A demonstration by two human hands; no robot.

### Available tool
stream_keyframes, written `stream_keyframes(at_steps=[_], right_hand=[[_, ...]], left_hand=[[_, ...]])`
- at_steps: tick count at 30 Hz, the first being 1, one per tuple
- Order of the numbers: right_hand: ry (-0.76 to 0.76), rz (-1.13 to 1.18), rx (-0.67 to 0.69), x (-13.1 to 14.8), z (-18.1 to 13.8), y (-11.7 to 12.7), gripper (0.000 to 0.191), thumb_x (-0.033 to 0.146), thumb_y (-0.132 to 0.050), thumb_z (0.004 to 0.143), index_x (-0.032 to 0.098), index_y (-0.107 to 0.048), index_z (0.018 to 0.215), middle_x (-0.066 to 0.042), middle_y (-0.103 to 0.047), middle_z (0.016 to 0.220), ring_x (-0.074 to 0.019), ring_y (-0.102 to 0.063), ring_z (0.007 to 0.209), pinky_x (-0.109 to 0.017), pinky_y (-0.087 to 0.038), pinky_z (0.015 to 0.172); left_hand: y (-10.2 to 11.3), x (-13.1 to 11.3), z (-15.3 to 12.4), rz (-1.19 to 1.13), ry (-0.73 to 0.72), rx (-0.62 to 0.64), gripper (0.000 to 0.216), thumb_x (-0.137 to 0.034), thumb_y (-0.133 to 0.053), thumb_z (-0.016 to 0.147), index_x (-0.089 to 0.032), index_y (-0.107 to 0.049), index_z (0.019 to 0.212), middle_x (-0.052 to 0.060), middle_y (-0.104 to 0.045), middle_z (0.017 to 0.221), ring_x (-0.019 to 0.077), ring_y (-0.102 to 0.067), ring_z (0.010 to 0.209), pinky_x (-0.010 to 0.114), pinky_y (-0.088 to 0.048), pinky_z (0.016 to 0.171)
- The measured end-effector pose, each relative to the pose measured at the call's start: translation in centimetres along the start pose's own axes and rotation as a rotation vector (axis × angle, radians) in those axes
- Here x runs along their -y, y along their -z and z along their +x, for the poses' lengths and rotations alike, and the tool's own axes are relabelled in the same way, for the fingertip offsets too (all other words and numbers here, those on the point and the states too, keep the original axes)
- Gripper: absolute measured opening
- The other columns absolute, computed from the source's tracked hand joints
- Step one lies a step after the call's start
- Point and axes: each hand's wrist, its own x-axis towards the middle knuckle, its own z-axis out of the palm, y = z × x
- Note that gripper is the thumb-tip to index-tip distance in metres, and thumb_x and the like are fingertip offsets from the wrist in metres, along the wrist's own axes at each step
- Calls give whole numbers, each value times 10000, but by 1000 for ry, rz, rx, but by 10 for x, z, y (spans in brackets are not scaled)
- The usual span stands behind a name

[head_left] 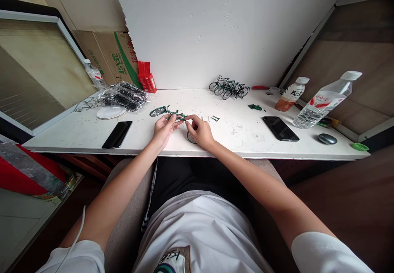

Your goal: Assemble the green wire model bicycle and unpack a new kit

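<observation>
Both hands are at work just above the front edge of the white table, left of its middle, and there between them is the green miniature bicycle! The left hand has it gripped between thumb and fingers, the bicycle's black-tyred wheel pointing out toward the table's left edge. In comes the right hand, curled, its fingertips right at the other end of the frame; whether they pinch it or some tiny part, I cannot tell. Beneath that hand a second wheel peeks out, partly hidden, so no call on whether it's attached. Just right, small green parts lie loose. Over to the back edge: a cluster of miniature bicycles, packed side by side! Toward the left end, a clear plastic bag of black parts sits behind a smartphone near the front edge; toward the right end, another black smartphone lies before two bottles.
</observation>
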Motion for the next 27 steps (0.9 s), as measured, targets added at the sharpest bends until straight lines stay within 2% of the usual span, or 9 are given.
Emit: stream_keyframes(at_steps=[6, 10, 14, 19, 27], right_hand=[[-7, -54, 5, 0, 0, -1, 277, 418, -520, 1100, 248, -705, 1219, 43, -585, 657, -163, -523, 587, -272, -375, 656], [-13, -70, 3, 0, 0, -2, 264, 398, -502, 1107, 255, -688, 1229, 44, -584, 642, -171, -512, 569, -277, -370, 646], [-3, -71, 3, 3, -1, -1, 258, 374, -522, 1085, 241, -693, 1225, 35, -612, 669, -169, -535, 580, -277, -375, 652], [-3, -65, 57, 6, -2, -1, 305, 348, -591, 1033, 220, -681, 1295, 42, -635, 670, -164, -564, 590, -270, -384, 656], [14, -82, 70, 4, -2, -2, 383, 427, -735, 984, 211, -692, 1297, 44, -646, 702, -150, -587, 621, -252, -370, 642]], left_hand=[[2, 1, 0, 11, 27, 31, 549, -488, -1005, 751, -189, -653, 1046, 110, -817, 1156, 264, -834, 1024, 309, -596, 832], [0, 0, -2, 13, 23, 53, 559, -419, -1036, 713, -200, -637, 1038, 112, -820, 1203, 259, -830, 1031, 307, -606, 834], [0, 0, -2, -3, 20, 51, 570, -391, -1056, 677, -195, -632, 1004, 98, -828, 1142, 223, -825, 970, 299, -612, 839], [2, 0, -1, -3, 19, 43, 523, -411, -1030, 716, -186, -681, 1034, 89, -816, 1125, 197, -810, 935, 316, -610, 875], [3, 1, 0, -22, 20, 46, 524, -365, -1034, 706, -179, -662, 1024, 72, -818, 1053, 212, -820, 919, 340, -609, 911]])
